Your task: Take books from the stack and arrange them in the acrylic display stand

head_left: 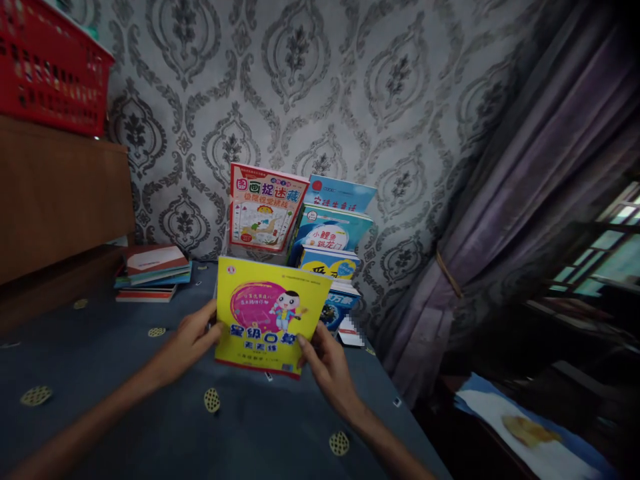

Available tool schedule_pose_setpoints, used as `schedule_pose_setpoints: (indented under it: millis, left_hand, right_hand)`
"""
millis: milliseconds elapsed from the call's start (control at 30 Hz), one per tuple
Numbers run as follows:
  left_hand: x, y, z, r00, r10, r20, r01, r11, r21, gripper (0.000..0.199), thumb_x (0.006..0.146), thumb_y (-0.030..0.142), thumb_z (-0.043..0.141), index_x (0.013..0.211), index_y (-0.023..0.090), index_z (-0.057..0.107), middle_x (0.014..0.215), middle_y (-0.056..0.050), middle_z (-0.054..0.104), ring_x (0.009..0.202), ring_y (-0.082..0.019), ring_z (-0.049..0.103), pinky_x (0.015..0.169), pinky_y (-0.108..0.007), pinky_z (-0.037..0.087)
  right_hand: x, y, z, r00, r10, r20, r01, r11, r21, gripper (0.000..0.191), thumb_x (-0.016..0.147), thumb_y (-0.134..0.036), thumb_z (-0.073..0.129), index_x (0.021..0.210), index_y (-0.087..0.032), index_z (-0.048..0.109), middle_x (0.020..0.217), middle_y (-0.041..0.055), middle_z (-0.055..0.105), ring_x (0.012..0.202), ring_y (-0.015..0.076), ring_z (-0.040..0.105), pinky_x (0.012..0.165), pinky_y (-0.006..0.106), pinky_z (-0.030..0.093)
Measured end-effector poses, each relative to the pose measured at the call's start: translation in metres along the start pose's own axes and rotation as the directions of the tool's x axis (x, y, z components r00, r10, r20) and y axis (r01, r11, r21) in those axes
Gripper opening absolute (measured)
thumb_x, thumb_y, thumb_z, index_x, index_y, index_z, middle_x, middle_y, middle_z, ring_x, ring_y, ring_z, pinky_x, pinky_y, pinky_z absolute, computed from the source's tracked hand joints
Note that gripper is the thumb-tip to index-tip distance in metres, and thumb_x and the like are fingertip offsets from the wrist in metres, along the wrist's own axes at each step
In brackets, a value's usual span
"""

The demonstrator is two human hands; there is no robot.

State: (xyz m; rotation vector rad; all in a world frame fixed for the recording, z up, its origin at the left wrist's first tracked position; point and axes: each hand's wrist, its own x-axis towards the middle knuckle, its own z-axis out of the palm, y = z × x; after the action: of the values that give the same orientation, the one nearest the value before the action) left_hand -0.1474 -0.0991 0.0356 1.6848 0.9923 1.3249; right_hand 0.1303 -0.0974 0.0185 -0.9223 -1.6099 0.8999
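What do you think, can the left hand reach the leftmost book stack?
Probably yes, though the left hand would need to release the yellow arithmetic workbook; nothing visible stands between that hand and the book stack.

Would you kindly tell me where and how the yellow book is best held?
Probably by the lower left and right edges, one hand from each side: the yellow book is thin, flat and roughly upright, its front facing the camera. The left hand and right hand grip it there.
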Motion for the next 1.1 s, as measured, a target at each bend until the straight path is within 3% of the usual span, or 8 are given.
schedule_pose_setpoints:
  millis: [100, 267, 433, 533, 600, 733, 867, 1100]
  left_hand:
    - [0.017, 0.015, -0.008, 0.997, 0.063, -0.039, -0.060, 0.996, 0.062, 0.026, 0.085, 0.031, 0.068, 0.109, 0.022, 0.072, 0.105, -0.004, 0.074, 0.091, -0.024, 0.064, 0.072, -0.026, 0.050]
    - [0.049, 0.045, -0.024, 0.974, 0.226, -0.028, -0.214, 0.950, 0.229, 0.032, 0.090, 0.038, 0.063, 0.115, 0.019, 0.067, 0.107, -0.005, 0.072, 0.096, -0.024, 0.063, 0.080, -0.029, 0.051]
    - [0.099, 0.075, -0.049, 0.937, 0.349, -0.036, -0.316, 0.884, 0.346, 0.035, 0.091, 0.043, 0.060, 0.113, 0.016, 0.066, 0.101, -0.007, 0.067, 0.091, -0.024, 0.060, 0.079, -0.033, 0.051]
    - [0.133, 0.089, -0.064, 0.875, 0.477, -0.076, -0.413, 0.820, 0.396, 0.029, 0.087, 0.040, 0.064, 0.102, 0.015, 0.070, 0.102, -0.009, 0.063, 0.104, -0.027, 0.056, 0.088, -0.038, 0.052]
    - [0.152, 0.095, -0.071, 0.854, 0.512, -0.090, -0.452, 0.817, 0.359, 0.028, 0.086, 0.038, 0.067, 0.102, 0.015, 0.070, 0.111, -0.010, 0.061, 0.112, -0.029, 0.053, 0.089, -0.039, 0.054]
    - [0.176, 0.099, -0.075, 0.876, 0.478, -0.061, -0.460, 0.868, 0.187, 0.036, 0.087, 0.038, 0.067, 0.117, 0.017, 0.067, 0.123, -0.011, 0.062, 0.112, -0.028, 0.059, 0.080, -0.036, 0.059]
    - [0.186, 0.096, -0.074, 0.900, 0.434, -0.050, -0.432, 0.901, 0.047, 0.046, 0.087, 0.041, 0.070, 0.125, 0.018, 0.062, 0.122, -0.012, 0.067, 0.110, -0.029, 0.064, 0.078, -0.035, 0.060]
    - [0.198, 0.084, -0.072, 0.901, 0.426, -0.080, -0.431, 0.900, -0.060, 0.053, 0.085, 0.042, 0.071, 0.132, 0.022, 0.057, 0.132, -0.012, 0.064, 0.117, -0.029, 0.063, 0.078, -0.036, 0.063]
  right_hand:
    - [0.021, -0.013, -0.003, 0.996, -0.092, 0.010, 0.092, 0.994, -0.061, 0.032, 0.092, -0.054, 0.062, 0.106, -0.025, 0.064, 0.091, 0.0037, 0.068, 0.069, 0.0174, 0.059, 0.061, 0.029, 0.054]
    - [0.062, -0.040, -0.010, 0.969, -0.240, 0.051, 0.245, 0.961, -0.131, 0.034, 0.095, -0.052, 0.058, 0.115, -0.026, 0.065, 0.106, 0.0056, 0.069, 0.084, 0.0199, 0.061, 0.074, 0.032, 0.055]
    - [0.119, -0.077, -0.019, 0.906, -0.420, 0.059, 0.423, 0.884, -0.202, 0.033, 0.093, -0.048, 0.058, 0.112, -0.022, 0.065, 0.104, 0.0067, 0.069, 0.091, 0.0216, 0.063, 0.078, 0.036, 0.056]
    - [0.151, -0.098, -0.024, 0.857, -0.515, 0.031, 0.499, 0.812, -0.302, 0.030, 0.092, -0.044, 0.057, 0.105, -0.019, 0.066, 0.100, 0.0069, 0.068, 0.089, 0.0207, 0.061, 0.075, 0.036, 0.057]
    - [0.169, -0.109, -0.026, 0.832, -0.555, 0.027, 0.527, 0.773, -0.354, 0.026, 0.091, -0.041, 0.057, 0.102, -0.020, 0.065, 0.096, 0.0052, 0.066, 0.085, 0.0188, 0.060, 0.073, 0.034, 0.056]
    - [0.194, -0.115, -0.025, 0.797, -0.604, 0.011, 0.561, 0.734, -0.383, 0.022, 0.092, -0.038, 0.055, 0.101, -0.020, 0.064, 0.094, 0.0050, 0.065, 0.086, 0.0190, 0.058, 0.077, 0.036, 0.055]
    - [0.211, -0.108, -0.021, 0.795, -0.606, -0.027, 0.544, 0.732, -0.410, 0.022, 0.093, -0.037, 0.055, 0.105, -0.021, 0.065, 0.092, 0.0051, 0.067, 0.087, 0.0210, 0.059, 0.082, 0.040, 0.054]
    - [0.227, -0.097, -0.015, 0.784, -0.618, -0.061, 0.541, 0.728, -0.422, 0.020, 0.092, -0.031, 0.054, 0.104, -0.021, 0.064, 0.091, 0.0043, 0.067, 0.087, 0.0205, 0.060, 0.082, 0.038, 0.053]
